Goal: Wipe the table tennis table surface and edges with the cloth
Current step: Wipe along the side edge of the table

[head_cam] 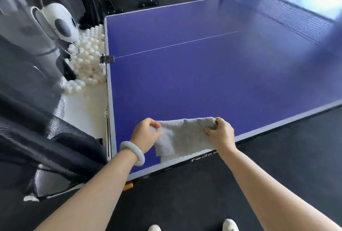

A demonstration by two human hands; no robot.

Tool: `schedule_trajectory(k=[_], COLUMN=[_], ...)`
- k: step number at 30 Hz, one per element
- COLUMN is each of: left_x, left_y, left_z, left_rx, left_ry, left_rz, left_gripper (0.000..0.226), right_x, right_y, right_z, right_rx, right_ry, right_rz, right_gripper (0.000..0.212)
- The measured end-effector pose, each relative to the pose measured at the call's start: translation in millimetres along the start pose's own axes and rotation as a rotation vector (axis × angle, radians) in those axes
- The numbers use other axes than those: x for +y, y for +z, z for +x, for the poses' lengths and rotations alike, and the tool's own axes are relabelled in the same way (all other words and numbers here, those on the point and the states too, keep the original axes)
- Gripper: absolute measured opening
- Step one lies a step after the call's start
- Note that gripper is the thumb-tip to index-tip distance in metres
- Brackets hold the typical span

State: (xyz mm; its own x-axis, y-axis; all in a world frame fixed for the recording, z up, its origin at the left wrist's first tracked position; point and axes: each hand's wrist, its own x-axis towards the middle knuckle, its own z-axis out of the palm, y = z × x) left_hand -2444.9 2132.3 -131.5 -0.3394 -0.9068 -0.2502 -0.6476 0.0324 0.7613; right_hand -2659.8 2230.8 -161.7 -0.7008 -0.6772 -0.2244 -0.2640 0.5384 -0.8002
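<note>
1. Left hand (146, 134) pinches the left top corner of the cloth (182, 136), fingers curled on it
2. Right hand (220, 133) grips the right top corner, fingers curled round it
3. Cloth stretched between both hands above the near edge of the table (203, 67), lower hem draped over the white edge line
4. White bangle (133, 153) on left wrist
5. Heap of white balls (88, 53) just off the table's left side

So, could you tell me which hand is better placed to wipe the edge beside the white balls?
Probably the left hand: it grips the cloth on the side nearer that edge; the right hand holds the far end.
</note>
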Motion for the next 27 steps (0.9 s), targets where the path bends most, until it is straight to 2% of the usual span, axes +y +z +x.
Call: schedule_trajectory(k=[2, 5, 7, 10, 15, 17, 20, 23, 27], left_x=[0.5, 7.0, 10.1, 11.7, -5.6, -23.1, -56.1, -83.6, -103.1], left_y=[3.8, 13.8, 22.1, 30.8, 27.7, 22.2, 8.6, -6.5, -5.5], left_z=[3.0, -5.9, -19.4, -39.5, -68.7, -69.4, -52.0, -22.5, 10.7], left_rx=[-0.094, -0.273, -0.409, -0.603, -0.879, -0.836, -0.597, -0.432, -0.316], left_ry=[0.071, 0.155, 0.164, 0.160, 0.173, 0.209, 0.207, 0.199, 0.343], left_rz=[0.017, -0.034, -0.116, -0.196, -0.130, -0.032, 0.142, 0.339, 0.661], left_gripper=[0.016, 0.022, 0.026, 0.026, 0.054, 0.054, 0.041, 0.037, 0.031], right_x=[-6.8, -21.5, -21.8, -9.4, 26.4, 38.0, 56.6, 70.2, 69.3], right_y=[18.5, 36.5, 43.9, 45.5, 59.7, 75.3, 107.8, 146.1, 196.8], right_z=[-25.5, -73.4, -102.0, -136.3, -188.0, -211.1, -251.5, -285.7, -295.3], right_rx=[0.082, 0.053, 0.000, -0.096, 0.126, 0.169, 0.208, 0.174, 0.122], right_ry=[-0.002, 0.037, 0.102, 0.260, 0.333, 0.386, 0.550, 0.671, 0.758], right_rz=[0.013, 0.181, 0.354, 0.735, 0.785, 0.834, 0.860, 0.916, 1.008], right_gripper=[0.013, 0.022, 0.022, 0.017, 0.030, 0.033, 0.032, 0.021, 0.021])
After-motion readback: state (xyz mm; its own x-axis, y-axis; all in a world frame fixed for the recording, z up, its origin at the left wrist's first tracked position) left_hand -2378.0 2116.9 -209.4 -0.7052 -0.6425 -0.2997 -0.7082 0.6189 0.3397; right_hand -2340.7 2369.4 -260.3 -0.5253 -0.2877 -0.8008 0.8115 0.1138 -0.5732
